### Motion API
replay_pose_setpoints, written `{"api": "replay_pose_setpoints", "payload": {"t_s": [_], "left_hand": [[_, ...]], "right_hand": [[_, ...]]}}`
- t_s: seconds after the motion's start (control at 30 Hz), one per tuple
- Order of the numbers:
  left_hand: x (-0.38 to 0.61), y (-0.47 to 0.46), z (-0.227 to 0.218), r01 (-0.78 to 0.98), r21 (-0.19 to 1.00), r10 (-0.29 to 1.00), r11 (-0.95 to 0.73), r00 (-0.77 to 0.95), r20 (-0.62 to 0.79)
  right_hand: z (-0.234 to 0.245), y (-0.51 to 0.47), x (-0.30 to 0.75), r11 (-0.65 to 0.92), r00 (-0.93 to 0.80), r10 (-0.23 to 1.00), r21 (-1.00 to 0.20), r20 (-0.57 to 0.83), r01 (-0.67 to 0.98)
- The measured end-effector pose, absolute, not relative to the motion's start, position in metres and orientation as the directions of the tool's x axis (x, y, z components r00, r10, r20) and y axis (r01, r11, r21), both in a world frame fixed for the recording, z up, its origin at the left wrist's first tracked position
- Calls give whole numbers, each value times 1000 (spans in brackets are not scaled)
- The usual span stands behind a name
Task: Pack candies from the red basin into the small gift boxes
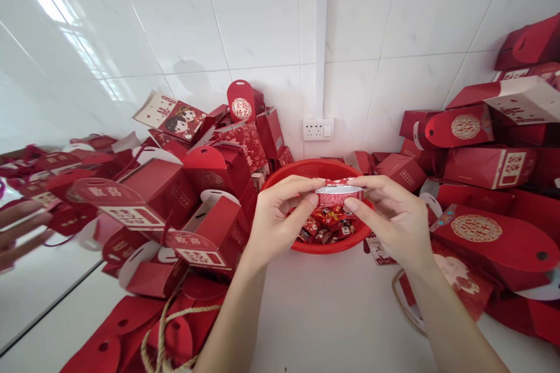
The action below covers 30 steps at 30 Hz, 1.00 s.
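My left hand (280, 210) and my right hand (389, 215) pinch the two ends of a small red and white box (339, 191), held flat and edge-on above a red round basket (321, 170). The basket holds several small red wrapped sweets (326, 226). Both hands are closed on the box, thumbs below and fingers on top.
Piles of folded red gift boxes (175, 198) lie on the white table to the left, and more red boxes (485, 169) are stacked on the right. A twine handle (164, 326) trails near my left forearm. A wall socket (318, 129) sits behind the basket. Another person's fingers (20, 233) show at the far left.
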<state>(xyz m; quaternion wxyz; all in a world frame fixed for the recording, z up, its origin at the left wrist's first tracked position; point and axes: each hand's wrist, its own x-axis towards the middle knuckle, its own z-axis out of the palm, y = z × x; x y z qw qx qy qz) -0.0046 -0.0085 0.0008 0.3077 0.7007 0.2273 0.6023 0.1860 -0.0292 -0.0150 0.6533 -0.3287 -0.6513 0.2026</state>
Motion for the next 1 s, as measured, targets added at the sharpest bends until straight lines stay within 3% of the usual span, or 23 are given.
{"api": "replay_pose_setpoints", "payload": {"t_s": [0.23,0.4,0.5,0.63,0.7,0.77,0.87,0.93,1.0], "left_hand": [[-1,2,-10,7,709,696,-705,195,691],[3,-14,-8,326,623,690,-711,151,708],[0,-53,4,421,560,694,-714,317,646],[-31,-107,25,445,506,674,-739,471,569],[-66,-124,33,546,477,716,-689,416,560],[-110,-133,35,694,436,772,-573,280,570],[-173,-136,21,859,437,813,-268,-42,581],[-202,-135,3,891,453,852,10,-245,463],[-218,-133,-18,883,447,890,146,-314,330]], "right_hand": [[-19,-22,186,647,116,743,-751,660,134],[-38,1,187,576,149,794,-807,590,131],[-57,24,187,509,106,825,-810,556,291],[-76,38,186,365,-15,894,-709,448,603],[-77,30,181,299,15,900,-643,436,705],[-73,9,171,336,-15,888,-627,459,703],[-70,-36,140,517,-313,855,-715,413,470],[-74,-65,112,557,-576,756,-767,310,318],[-83,-85,83,506,-692,697,-812,186,292]]}}
